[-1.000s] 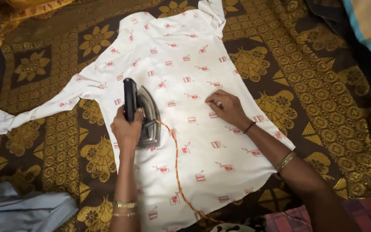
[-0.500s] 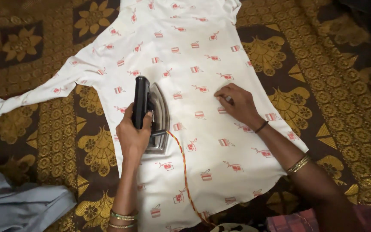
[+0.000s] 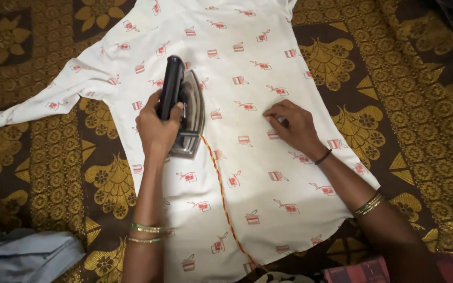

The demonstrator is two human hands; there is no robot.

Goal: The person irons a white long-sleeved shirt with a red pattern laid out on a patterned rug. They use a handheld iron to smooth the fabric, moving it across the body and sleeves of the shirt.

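Note:
A white shirt (image 3: 258, 63) with small red prints lies spread flat on a brown and gold patterned cloth (image 3: 394, 89). My left hand (image 3: 155, 128) grips the black handle of a metal clothes iron (image 3: 187, 112), which rests on the shirt's left side. A red and yellow cord (image 3: 221, 194) runs from the iron down across the shirt. My right hand (image 3: 292, 126) presses flat on the shirt to the right of the iron, fingers together on the fabric.
One sleeve of the shirt (image 3: 32, 107) stretches out to the left over the patterned cloth. A pale blue garment (image 3: 22, 254) lies bunched at the bottom left. A checked red fabric (image 3: 363, 272) shows at the bottom right edge.
My left hand has pushed the iron up the shirt toward the collar end. My right hand has stayed pressed on the fabric in about the same spot.

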